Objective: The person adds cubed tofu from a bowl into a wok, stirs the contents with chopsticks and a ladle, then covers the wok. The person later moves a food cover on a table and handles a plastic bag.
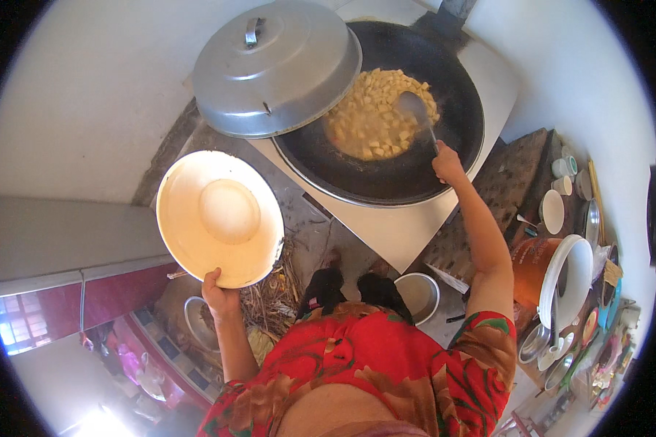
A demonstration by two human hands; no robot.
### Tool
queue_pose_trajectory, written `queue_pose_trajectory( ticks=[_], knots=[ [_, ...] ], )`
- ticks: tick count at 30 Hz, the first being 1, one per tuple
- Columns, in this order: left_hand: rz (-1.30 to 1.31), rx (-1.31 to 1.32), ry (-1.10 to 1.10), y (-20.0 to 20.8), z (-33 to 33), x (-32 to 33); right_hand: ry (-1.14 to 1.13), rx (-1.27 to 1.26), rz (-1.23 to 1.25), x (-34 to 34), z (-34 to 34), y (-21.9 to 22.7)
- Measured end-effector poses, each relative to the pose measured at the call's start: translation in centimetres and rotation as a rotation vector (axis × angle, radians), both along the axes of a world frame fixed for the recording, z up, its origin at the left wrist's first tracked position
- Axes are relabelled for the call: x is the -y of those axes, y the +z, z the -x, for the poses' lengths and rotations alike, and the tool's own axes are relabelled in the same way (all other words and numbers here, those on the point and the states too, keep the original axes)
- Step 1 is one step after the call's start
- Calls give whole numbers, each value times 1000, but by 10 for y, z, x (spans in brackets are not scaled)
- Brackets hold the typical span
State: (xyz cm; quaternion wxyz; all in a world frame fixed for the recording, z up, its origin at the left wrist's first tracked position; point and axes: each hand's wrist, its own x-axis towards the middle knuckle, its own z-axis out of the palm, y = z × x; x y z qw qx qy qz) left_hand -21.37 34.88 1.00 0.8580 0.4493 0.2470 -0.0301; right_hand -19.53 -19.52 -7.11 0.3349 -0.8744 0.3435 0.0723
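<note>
My right hand [448, 164] is closed round the handle of a metal ladle [414, 108]. The ladle's bowl rests over pale diced pieces [375, 120] of food, perhaps potato, in broth inside a large black wok [455, 95]. Out to the left, my left hand [219, 293] grips the near rim of a wide cream-coloured enamel basin [259, 211]. The basin is tilted and its inside, which faces up, holds nothing. A domed metal lid [284, 62] with a small handle lies across the wok's left part and hides some of it.
The wok is set in a white-topped stove [393, 237] with a pointed near corner. Dry straw and twigs [270, 302] lie on the floor, near a metal bowl [418, 297]. At right, an orange-and-white bucket [539, 273] stands among bowls, cups and utensils.
</note>
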Motion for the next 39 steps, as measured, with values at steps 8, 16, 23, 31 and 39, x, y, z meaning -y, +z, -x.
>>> queue_pose_trajectory(
  ticks=[8,16,23,31,39],
  knots=[
    [-49,-16,21,-13,13,-18,-198,64,-417,-22,-84,-45],
    [-6,-34,50,-12,24,-20,-173,65,-661,-89,-101,-14],
    [53,-2,-5,-6,16,-4,62,-10,-515,-108,-29,12],
    [-6,-55,-12,8,2,19,318,-215,-129,-79,42,83],
    [28,3,-55,5,-1,16,229,-238,178,-10,30,50]
  ],
)
